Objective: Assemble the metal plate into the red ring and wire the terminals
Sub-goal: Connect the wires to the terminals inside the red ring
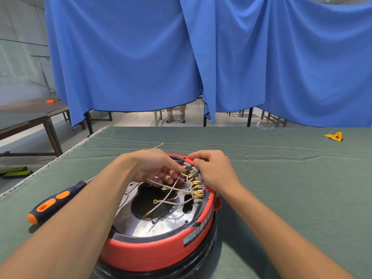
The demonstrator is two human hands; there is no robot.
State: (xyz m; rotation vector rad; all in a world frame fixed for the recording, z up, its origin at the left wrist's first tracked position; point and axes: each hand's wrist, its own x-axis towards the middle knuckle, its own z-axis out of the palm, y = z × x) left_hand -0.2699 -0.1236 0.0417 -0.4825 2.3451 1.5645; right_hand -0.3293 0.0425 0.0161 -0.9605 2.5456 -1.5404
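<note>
A round red plastic ring [159,250], silvery metal plate [153,226] seated inside, sits on green cloth. The left hand [149,166] pinches a white wire's end onto the brass terminals [196,184]; the right hand [211,168], fingers curled, steadies the rim.

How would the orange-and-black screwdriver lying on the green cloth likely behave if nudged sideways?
The screwdriver has a rounded handle, so it may roll, though the cloth probably slows it. It looks rigid, unlikely to flex. Its thick handle probably outweighs the thin shaft, so it may pivot.
</note>
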